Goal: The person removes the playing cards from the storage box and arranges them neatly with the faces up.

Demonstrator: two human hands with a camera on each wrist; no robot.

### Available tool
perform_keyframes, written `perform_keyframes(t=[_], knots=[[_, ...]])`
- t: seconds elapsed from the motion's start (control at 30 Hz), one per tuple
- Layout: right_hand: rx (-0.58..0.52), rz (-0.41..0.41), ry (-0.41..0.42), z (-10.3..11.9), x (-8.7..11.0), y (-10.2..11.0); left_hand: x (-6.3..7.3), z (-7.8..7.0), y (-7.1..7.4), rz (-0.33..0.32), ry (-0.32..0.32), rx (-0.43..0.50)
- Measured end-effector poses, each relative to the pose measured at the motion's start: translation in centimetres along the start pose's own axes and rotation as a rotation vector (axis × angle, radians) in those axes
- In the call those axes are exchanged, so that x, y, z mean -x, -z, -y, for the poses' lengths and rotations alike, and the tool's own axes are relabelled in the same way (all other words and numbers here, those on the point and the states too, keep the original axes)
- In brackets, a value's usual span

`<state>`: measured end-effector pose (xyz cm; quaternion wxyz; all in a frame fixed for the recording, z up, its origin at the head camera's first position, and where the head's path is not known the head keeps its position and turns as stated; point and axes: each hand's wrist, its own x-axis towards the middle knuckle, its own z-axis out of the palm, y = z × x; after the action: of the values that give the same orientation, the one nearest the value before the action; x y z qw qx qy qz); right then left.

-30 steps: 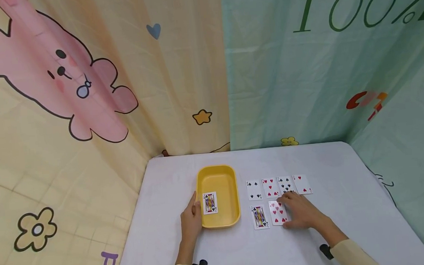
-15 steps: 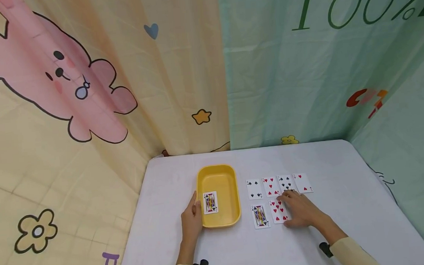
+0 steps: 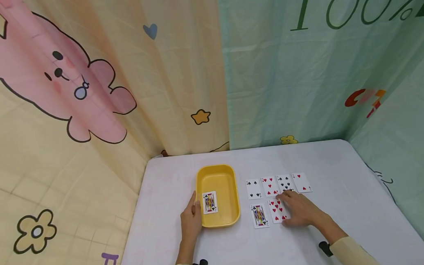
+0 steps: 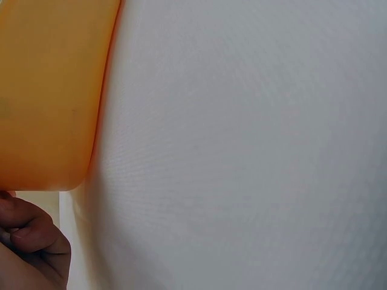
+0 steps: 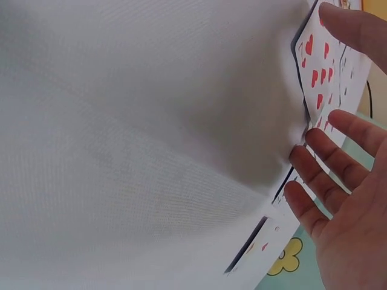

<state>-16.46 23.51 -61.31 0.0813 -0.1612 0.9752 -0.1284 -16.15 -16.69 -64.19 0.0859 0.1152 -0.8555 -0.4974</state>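
Note:
My left hand (image 3: pixel 191 218) holds the left side of a yellow tray (image 3: pixel 226 189), thumb by its rim. Inside the tray lies a face card (image 3: pixel 210 202) near the left wall. In the left wrist view, curled fingers (image 4: pixel 36 232) show beneath the tray's orange-looking wall (image 4: pixel 54 90). My right hand (image 3: pixel 301 209) is spread over the right edge of the seven of hearts (image 3: pixel 276 211), touching it with nearly straight fingers. The right wrist view has the thumb on that card (image 5: pixel 313 72) and the other fingers (image 5: pixel 323 181) apart. Left of it lies another face card (image 3: pixel 259 216).
Behind these two cards runs a row: a spade card (image 3: pixel 253 189), a five of hearts (image 3: pixel 270 186), another spade card (image 3: pixel 284 181) partly under my right fingers, and a low heart card (image 3: pixel 302 183). Printed curtains (image 3: pixel 281 74) hang behind the white table (image 3: pixel 224 250).
My right hand has edged the seven of hearts slightly away from me, closer to the back row. My left hand and the tray have stayed in place.

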Motion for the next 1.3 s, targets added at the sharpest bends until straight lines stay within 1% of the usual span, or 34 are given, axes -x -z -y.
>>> perform_keyframes(t=[0.1,0.2,0.27,0.37,0.5,0.6,0.7,0.93,1.17,1.3], knots=[[-0.011,0.02,-0.015,0.1,-0.1,0.3,0.0,0.0,0.0,0.005,-0.001,0.002],[-0.006,0.014,-0.022,0.1,-0.2,0.4,0.0,0.1,0.0,0.007,0.0,-0.001],[-0.003,-0.01,-0.017,0.0,-0.3,0.6,0.1,0.1,0.0,0.009,0.001,-0.005],[-0.015,-0.069,0.004,0.0,-0.6,1.0,0.1,0.0,0.1,0.009,0.002,-0.005],[-0.069,-0.143,0.014,0.2,-1.1,1.8,0.0,0.0,0.3,0.008,0.003,-0.001],[-0.1,-0.179,0.025,0.7,-1.7,2.4,0.1,0.1,0.3,0.007,0.003,0.0],[-0.131,-0.206,0.038,1.6,-2.4,3.1,0.1,0.2,0.3,0.003,0.001,-0.001],[-0.146,-0.239,0.078,4.7,-4.9,4.3,0.0,0.3,0.2,0.008,0.007,0.005],[-0.172,-0.251,0.145,8.2,-7.4,4.7,0.0,0.3,0.0,0.005,0.012,0.013],[-0.185,-0.235,0.199,10.2,-9.3,4.7,-0.1,0.4,0.1,0.006,0.015,0.02]])
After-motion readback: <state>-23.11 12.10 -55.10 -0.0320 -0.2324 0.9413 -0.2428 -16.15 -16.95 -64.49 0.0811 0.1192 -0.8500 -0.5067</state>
